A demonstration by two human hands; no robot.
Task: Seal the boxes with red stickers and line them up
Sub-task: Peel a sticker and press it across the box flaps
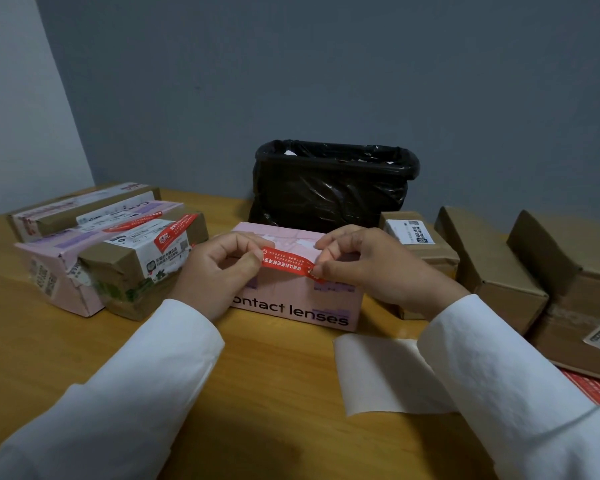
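Sealed boxes (111, 251): lay left of the left fingers, red stickers on top.
Left hand (219, 265): pinched the red sticker's (286, 263) left end.
Pink box (291, 299): sat directly beneath both hands' fingers.
Right hand (364, 261): pinched the sticker's right end.
Brown boxes (499, 271): stood right of the right fingers.

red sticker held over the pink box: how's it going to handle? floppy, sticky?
Likely floppy: the red sticker is a thin strip that sags slightly between the left hand and right hand pinching its ends. Probably very light. It may cling or curl if an end is released above the pink box.
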